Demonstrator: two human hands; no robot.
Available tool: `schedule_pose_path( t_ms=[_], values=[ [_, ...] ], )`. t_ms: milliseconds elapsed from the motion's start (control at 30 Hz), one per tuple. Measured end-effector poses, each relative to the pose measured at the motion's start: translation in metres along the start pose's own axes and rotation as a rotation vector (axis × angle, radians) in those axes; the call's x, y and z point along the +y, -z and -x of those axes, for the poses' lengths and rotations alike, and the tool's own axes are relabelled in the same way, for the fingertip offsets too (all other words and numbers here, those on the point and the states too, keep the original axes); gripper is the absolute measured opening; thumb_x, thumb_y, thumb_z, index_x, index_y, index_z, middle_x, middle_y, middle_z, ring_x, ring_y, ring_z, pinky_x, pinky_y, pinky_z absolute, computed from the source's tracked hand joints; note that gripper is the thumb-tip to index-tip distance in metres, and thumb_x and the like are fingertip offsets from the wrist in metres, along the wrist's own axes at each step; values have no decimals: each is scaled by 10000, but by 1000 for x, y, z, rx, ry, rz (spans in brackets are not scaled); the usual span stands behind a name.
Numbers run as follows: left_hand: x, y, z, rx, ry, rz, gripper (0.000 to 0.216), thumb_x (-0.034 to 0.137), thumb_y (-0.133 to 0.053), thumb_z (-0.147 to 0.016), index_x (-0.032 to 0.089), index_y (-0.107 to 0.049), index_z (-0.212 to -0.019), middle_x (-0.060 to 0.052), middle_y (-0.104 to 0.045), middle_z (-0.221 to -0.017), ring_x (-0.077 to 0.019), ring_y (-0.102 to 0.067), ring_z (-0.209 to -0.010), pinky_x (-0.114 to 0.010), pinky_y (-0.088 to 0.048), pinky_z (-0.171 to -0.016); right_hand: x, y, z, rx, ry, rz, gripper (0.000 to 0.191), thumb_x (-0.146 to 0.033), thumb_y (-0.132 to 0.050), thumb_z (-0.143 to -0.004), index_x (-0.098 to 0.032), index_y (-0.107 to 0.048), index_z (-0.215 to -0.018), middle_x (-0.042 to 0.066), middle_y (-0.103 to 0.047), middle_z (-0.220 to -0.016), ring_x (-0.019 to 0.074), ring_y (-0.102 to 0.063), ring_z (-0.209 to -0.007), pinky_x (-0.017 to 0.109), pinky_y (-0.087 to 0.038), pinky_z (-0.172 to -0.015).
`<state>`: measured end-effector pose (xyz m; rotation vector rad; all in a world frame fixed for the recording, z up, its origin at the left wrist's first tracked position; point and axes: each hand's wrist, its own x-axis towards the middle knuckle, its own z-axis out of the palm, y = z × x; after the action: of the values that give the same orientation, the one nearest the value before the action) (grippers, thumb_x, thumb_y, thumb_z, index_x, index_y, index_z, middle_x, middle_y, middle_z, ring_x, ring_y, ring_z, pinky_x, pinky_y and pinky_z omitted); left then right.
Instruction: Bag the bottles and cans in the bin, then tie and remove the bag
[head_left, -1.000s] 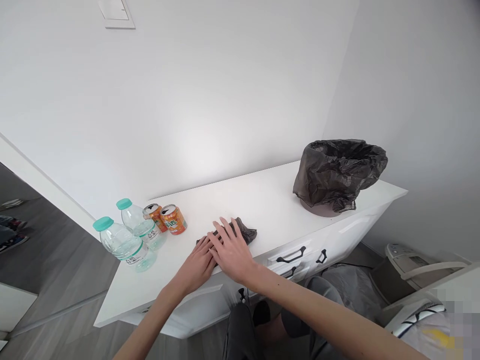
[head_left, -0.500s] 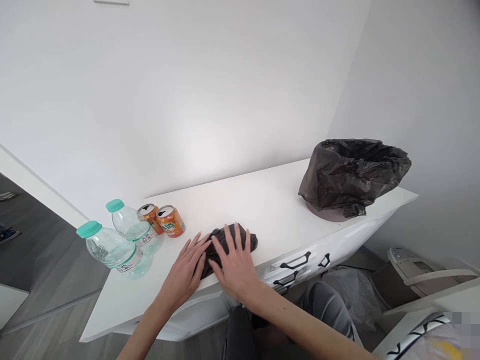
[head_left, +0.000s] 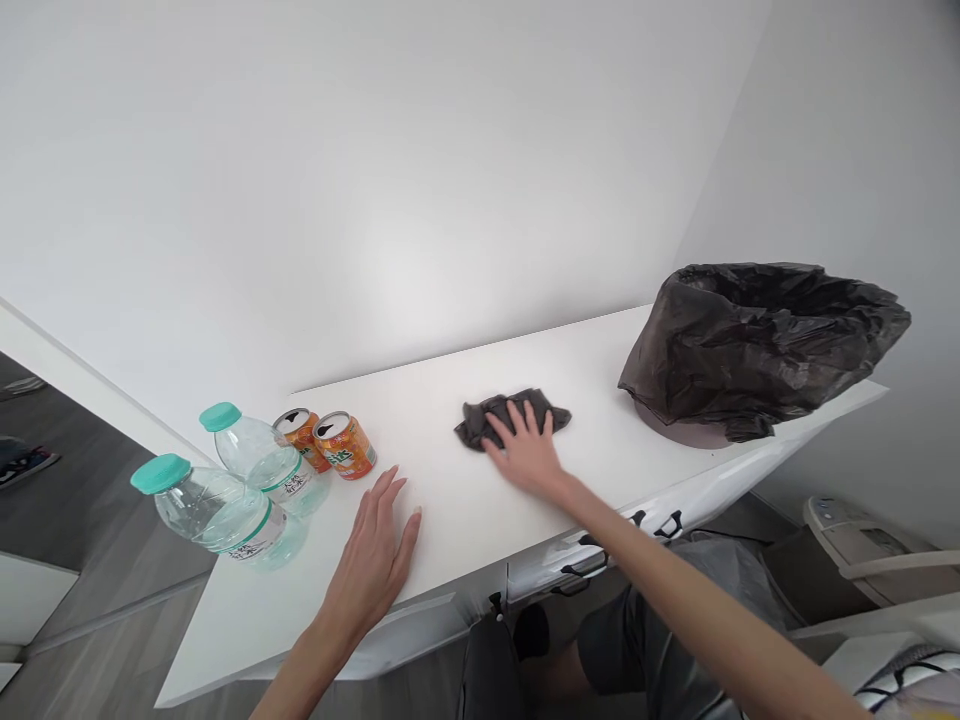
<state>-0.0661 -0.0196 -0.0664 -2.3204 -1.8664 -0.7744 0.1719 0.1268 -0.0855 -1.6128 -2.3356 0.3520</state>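
Observation:
A crumpled dark grey cloth (head_left: 480, 415) lies on the white countertop (head_left: 450, 490). My right hand (head_left: 525, 450) presses flat on the cloth with its fingers spread, covering the cloth's middle. My left hand (head_left: 375, 560) rests flat on the counter nearer the front edge, fingers stretched out, holding nothing, a short way in front of two orange drink cans (head_left: 343, 446).
Two clear water bottles with teal caps (head_left: 225, 500) stand at the left end beside the cans. A bin lined with a black bag (head_left: 757, 345) sits at the right end. Drawers with black handles (head_left: 652, 525) are below. My knees are under the counter.
My right hand has slid the cloth away from me and to the right along the counter. My left hand has come off the cloth and now lies on the bare counter.

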Motion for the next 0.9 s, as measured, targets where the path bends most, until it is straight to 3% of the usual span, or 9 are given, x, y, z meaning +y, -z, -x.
schedule_pose_path(
  t_ms=[200, 367, 633, 767, 900],
  values=[
    [-4, -5, 1, -68, 13, -27, 466, 376, -444, -1057, 252, -338, -1494, -169, -427, -1605, -307, -428, -1500, -602, -400, -1205, 87, 12, -54, -40, -132, 147, 696, -633, -235, -1045, -302, -275, -1656, 83, -158, -1744, 386, -78, -1597, 693, -83, -1230],
    [-14, -16, -2, -127, -4, -71, 511, 390, -468, -1049, 258, -323, -1521, -130, -434, -1619, -288, -365, -1540, -629, -295, -1260, 138, 14, -89, -23, -157, 156, 695, -632, -139, -1047, -322, -259, -1657, 51, -135, -1751, 345, -65, -1607, 657, -73, -1257],
    [-2, -16, -26, -98, -99, -85, 455, 393, -445, -1043, 262, -391, -1476, -133, -537, -1541, -295, -450, -1490, -638, -330, -1237, 194, 21, -129, 87, -265, 260, 674, -571, -267, -1035, -282, -314, -1642, 104, -211, -1729, 414, -159, -1568, 684, -125, -1223],
    [1, -22, -31, -138, -85, -82, 425, 383, -421, -1054, 248, -425, -1457, -138, -508, -1562, -296, -393, -1523, -644, -276, -1256, 215, 15, -132, 205, -270, 259, 660, -543, -257, -1054, -234, -329, -1633, 168, -197, -1720, 417, -97, -1576, 683, -73, -1212],
    [1, -29, -37, -153, -89, -84, 460, 401, -404, -1062, 233, -414, -1490, -140, -474, -1594, -288, -358, -1542, -633, -253, -1267, 219, 7, -126, 285, -245, 242, 660, -531, -193, -1073, -195, -339, -1623, 203, -225, -1701, 393, -112, -1581, 628, -93, -1228]
  ],
)
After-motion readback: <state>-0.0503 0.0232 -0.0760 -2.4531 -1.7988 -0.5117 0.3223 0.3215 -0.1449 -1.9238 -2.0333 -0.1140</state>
